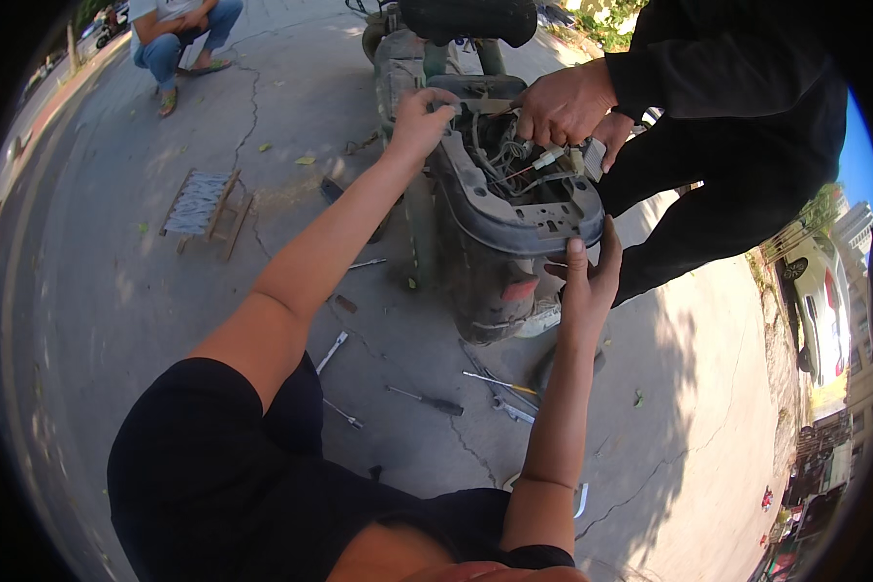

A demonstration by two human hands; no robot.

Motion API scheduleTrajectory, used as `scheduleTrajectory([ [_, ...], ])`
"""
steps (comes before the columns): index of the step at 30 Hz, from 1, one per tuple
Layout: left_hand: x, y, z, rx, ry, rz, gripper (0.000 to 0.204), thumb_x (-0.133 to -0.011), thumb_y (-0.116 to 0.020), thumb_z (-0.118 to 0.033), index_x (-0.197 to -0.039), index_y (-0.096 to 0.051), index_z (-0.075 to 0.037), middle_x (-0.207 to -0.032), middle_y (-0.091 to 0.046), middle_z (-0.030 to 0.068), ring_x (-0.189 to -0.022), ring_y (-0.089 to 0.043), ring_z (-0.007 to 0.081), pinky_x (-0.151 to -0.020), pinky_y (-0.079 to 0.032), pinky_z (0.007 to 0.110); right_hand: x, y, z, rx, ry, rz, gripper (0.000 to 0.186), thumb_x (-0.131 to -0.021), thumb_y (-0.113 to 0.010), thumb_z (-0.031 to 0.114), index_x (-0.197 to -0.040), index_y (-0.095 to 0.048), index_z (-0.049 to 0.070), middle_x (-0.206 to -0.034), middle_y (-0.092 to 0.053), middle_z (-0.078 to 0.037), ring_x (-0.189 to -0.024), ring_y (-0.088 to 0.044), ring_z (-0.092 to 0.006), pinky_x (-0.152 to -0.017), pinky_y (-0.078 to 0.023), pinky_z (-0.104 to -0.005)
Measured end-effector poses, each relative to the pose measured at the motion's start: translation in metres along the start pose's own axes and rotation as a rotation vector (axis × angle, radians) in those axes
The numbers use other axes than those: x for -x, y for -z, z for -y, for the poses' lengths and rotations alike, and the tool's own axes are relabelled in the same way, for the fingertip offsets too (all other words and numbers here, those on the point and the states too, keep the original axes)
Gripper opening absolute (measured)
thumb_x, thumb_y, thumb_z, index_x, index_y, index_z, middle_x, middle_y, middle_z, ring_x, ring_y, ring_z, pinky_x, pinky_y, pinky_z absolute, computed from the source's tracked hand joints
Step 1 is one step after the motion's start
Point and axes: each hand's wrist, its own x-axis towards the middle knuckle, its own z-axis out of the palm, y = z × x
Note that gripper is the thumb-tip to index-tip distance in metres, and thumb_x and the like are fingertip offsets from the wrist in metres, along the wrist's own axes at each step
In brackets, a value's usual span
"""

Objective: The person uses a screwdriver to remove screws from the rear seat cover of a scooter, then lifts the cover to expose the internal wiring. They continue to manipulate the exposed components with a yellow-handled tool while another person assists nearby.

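A dusty scooter (490, 281) stands with its rear compartment uncovered, showing a tangle of wires (514, 150) and white connectors. Around the compartment runs a grey U-shaped tail frame (475, 199) with a dark rim. My left hand (424, 124) is closed in a pinch at the frame's front left end; what lies between the fingertips is hidden. At the rear right corner, my right hand (592, 276) grips the frame, thumb at the top edge and fingers partly hidden. Another person's hand (567, 102) reaches in among the wires, their second hand beside a finned metal part (594, 158).
That person, in black (737, 145), stands close on the right. Screwdriver (427, 399), wrench (512, 409) and several other tools lie on the cracked concrete (398, 456). To the left are a folding stool (202, 206) and a crouching person (179, 39). A white car (820, 306) is parked far right.
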Motion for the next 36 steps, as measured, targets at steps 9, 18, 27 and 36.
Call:
scheduleTrajectory([
  [9, 0.002, -0.001, -0.002, -0.06, 0.008, 0.009, 0.018, -0.085, -0.062, -0.01, -0.1, -0.069, -0.002, -0.109, -0.061, 0.0095, -0.105, -0.057, 0.0192, -0.093, -0.043, 0.032, -0.001, 0.001, -0.002, 0.015, 0.021, -0.004, 0.071, -0.094, -0.068, 0.033, -0.148, -0.034, 0.0, -0.097, -0.068, -0.018, -0.076, -0.067, -0.0172, -0.068, -0.054, -0.0285],
  [18, 0.0, 0.002, -0.003, 0.091, 0.054, 0.081, 0.02, -0.084, -0.062, -0.011, -0.101, -0.07, -0.003, -0.103, -0.06, 0.0088, -0.095, -0.057, 0.0186, -0.087, -0.045, 0.033, -0.002, 0.003, -0.002, 0.012, 0.031, 0.009, 0.072, -0.094, -0.068, 0.033, -0.148, -0.034, 0.0, -0.101, -0.067, -0.018, -0.079, -0.066, -0.0167, -0.069, -0.055, -0.0285],
  [27, 0.002, 0.003, -0.01, 0.144, 0.036, 0.082, 0.021, -0.084, -0.063, -0.01, -0.103, -0.068, -0.001, -0.097, -0.063, 0.006, -0.093, -0.057, 0.0158, -0.085, -0.045, 0.031, 0.0, 0.002, 0.007, 0.064, -0.01, 0.038, 0.066, -0.098, -0.063, 0.03, -0.147, -0.034, -0.003, -0.122, -0.058, -0.017, -0.084, -0.064, -0.0172, -0.07, -0.056, -0.0305],
  [36, 0.0, 0.003, -0.006, 0.129, 0.063, 0.077, 0.033, -0.088, -0.061, -0.009, -0.12, -0.063, -0.004, -0.112, -0.06, 0.0066, -0.106, -0.054, 0.0162, -0.092, -0.041, 0.03, -0.005, 0.027, -0.003, 0.557, 0.229, 0.005, 0.068, -0.095, -0.063, 0.041, -0.143, -0.041, -0.002, -0.098, -0.068, -0.024, -0.074, -0.069, -0.032, -0.067, -0.054, -0.0383],
])
